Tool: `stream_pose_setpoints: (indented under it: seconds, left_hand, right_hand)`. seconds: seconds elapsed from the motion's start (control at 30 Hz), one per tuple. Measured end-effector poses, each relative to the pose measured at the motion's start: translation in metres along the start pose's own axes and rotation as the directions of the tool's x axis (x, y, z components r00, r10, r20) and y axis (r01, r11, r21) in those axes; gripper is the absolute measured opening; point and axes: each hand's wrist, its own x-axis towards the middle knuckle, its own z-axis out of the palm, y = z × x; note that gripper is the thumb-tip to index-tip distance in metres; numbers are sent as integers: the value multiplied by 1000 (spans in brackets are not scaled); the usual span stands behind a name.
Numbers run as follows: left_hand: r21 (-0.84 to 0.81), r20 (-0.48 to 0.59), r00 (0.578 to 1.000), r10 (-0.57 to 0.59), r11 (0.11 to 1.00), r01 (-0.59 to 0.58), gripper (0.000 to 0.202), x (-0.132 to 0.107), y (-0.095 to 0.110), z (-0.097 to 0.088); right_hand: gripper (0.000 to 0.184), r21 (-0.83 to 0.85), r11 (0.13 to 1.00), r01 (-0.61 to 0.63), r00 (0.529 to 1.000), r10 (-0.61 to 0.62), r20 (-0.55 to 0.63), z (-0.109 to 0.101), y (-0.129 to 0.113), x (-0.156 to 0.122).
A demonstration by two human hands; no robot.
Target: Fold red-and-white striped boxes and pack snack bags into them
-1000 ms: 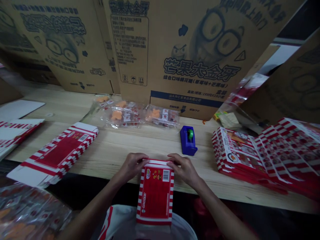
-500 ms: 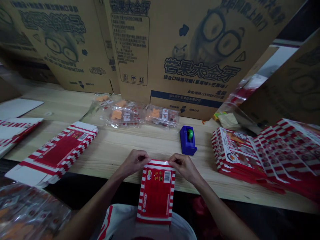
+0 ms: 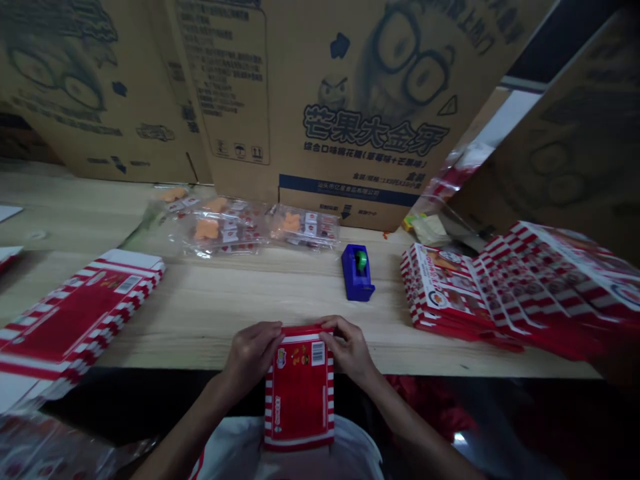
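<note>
A red box with striped white edges and a barcode stands between my hands, over my lap at the table's near edge. My left hand is closed on its upper left corner. At the upper right corner my right hand grips the box, thumb in front and fingers over the top. The top edge shows a folded red flap, partly covered by my fingers. A blue tape dispenser with a green roll sits on the table beyond my right hand.
Clear packets with orange pieces lie before large cardboard boxes. A stack of flat red cartons is at left, striped boxes at right. More packets lie at lower left.
My fingers have moved from pinching the top corners to pressing round them, and the top flap has folded over. The view has shifted, so the table items sit farther left.
</note>
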Motion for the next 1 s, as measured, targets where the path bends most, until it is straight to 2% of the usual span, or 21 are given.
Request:
stream_pose_setpoints:
  seconds: [0.07,0.13,0.17,0.23,0.3,0.33,0.4,0.47,0.53,0.6,0.7,0.83,1.0]
  left_hand:
    - [-103,-14,994,-110,989,108,9,-2,1,3]
    - [-281,43,954,-298,912,298,4,-3,3,7]
    - [-381,105,911,-400,830,408,6,-4,4,9]
    - [-536,258,792,-553,600,593,12,-7,6,13]
    - [-609,356,690,-630,404,683,21,-9,7,17]
    - [-624,373,662,-650,353,697,25,-9,7,18]
    - [-637,367,651,-665,330,696,28,-7,7,19]
    - [-635,360,659,-660,344,692,28,-4,8,18]
    - [-633,353,668,-655,358,686,29,-1,9,17]
    - [-635,343,667,-662,360,684,30,2,11,18]
    - [-647,358,646,-674,320,692,33,2,13,21]
    - [-663,367,608,-704,260,702,40,5,13,25]
    - [-698,350,601,-719,228,679,44,18,5,21]
  right_hand:
    - [8,-3,1000,12,1000,-12,-10,2,-3,-1]
    - [8,6,1000,6,999,-6,-49,6,-4,-4]
    - [8,18,1000,-4,997,5,-74,7,-4,-6]
    - [8,35,999,-18,996,21,-90,8,-3,-8]
    - [13,-5,1000,5,993,-5,-119,0,0,-6]
    - [19,-42,999,22,986,-28,-165,-8,1,-1]
    - [30,-116,993,34,940,-71,-333,-30,6,14]
    - [33,-172,984,-33,849,-63,-525,-56,13,35]
    - [33,-207,969,-134,785,-23,-619,-78,22,55]
    - [34,-209,959,-193,767,15,-641,-90,31,70]
    - [34,-163,970,-178,755,29,-656,-90,45,81]
    - [32,-74,990,-124,688,32,-725,-76,52,81]
    - [36,36,999,-36,601,51,-798,-58,52,64]
